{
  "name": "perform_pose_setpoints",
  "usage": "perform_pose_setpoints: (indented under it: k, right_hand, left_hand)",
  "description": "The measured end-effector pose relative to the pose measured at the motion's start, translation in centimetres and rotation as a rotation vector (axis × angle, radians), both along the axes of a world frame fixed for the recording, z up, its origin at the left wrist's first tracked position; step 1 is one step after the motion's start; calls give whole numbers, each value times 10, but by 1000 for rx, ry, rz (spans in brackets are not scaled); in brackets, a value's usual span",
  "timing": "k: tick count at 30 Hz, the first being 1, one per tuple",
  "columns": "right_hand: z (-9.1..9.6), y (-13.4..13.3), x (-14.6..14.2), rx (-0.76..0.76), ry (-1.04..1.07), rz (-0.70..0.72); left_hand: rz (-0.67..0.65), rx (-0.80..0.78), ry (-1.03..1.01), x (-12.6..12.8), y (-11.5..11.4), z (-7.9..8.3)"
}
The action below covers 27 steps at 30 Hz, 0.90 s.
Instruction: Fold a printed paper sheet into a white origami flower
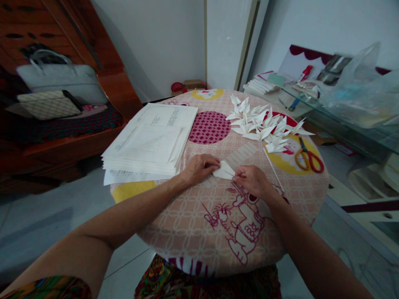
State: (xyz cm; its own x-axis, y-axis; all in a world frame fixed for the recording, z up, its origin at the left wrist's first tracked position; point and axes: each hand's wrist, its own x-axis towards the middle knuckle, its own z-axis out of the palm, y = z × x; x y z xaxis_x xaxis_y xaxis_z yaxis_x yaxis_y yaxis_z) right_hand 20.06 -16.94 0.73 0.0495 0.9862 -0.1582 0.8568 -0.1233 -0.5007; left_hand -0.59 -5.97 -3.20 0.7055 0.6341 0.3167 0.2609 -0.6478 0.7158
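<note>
Surface before you: cloth-covered round table (183, 224). On it: stack of printed sheets (146, 145) at your left; cluster of white folded-paper pieces (264, 132), far right; scissors (306, 151), right edge; thin white stick (274, 170), nearer you.

On the round, pink-cloth-covered table (174, 228) before me, the small folded white paper (223, 171) lies between my left hand (201, 168) and right hand (252, 180). Left and farther back lies the thick stack of white printed sheets (149, 137); behind to the right, the white folded-paper birds (258, 122). The metal scissors with yellow and red handles (307, 153) lie near the table's right edge, closer to me than most birds.
</note>
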Motion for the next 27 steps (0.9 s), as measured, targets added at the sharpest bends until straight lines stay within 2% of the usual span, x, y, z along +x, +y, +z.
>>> perform_pose_setpoints:
  k: [9, 16, 22, 27]
  right_hand:
    - [-2, 1, -5, -5, -90, -18]
    - [-2, 1, -6, 32, -95, 12]
    - [-4, 7, -2, -3, -18, -23]
    - [-4, 7, 5, 20, 101, 40]
  left_hand:
    - [-109, 91, 38, -6, 7, -4]
    - [-102, 188, 110, -7, 0, 2]
    - [-162, 253, 106, -8, -1, 1]
    - [-239, 308, 88, -8, 0, 2]
